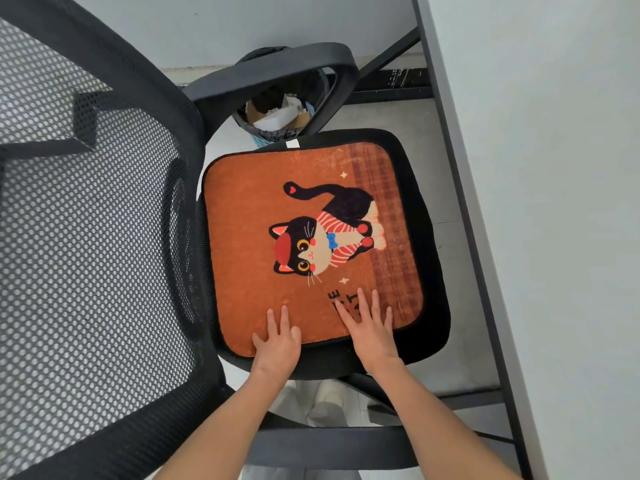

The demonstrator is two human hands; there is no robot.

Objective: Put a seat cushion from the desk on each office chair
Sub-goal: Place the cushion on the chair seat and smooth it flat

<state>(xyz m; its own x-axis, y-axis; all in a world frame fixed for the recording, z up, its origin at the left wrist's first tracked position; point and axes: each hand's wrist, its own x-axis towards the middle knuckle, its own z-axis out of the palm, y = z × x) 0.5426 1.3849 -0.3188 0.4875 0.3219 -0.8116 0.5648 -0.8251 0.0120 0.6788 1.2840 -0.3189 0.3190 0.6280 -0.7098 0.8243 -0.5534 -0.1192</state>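
Note:
An orange seat cushion [256, 216] printed with a black cat lies flat on the black seat of an office chair [433, 278]. My left hand [277, 341] rests on the cushion's near edge, fingers straight. My right hand [370, 327] lies flat on the cushion beside it, fingers spread over the printed letters. The chair's mesh backrest [86, 254] fills the left of the view.
The white desk [554, 168] runs along the right, its dark frame [464, 202] close to the seat. A waste bin [277, 116] with paper scraps stands on the floor beyond the far armrest [277, 67]. The near armrest [329, 448] crosses below my forearms.

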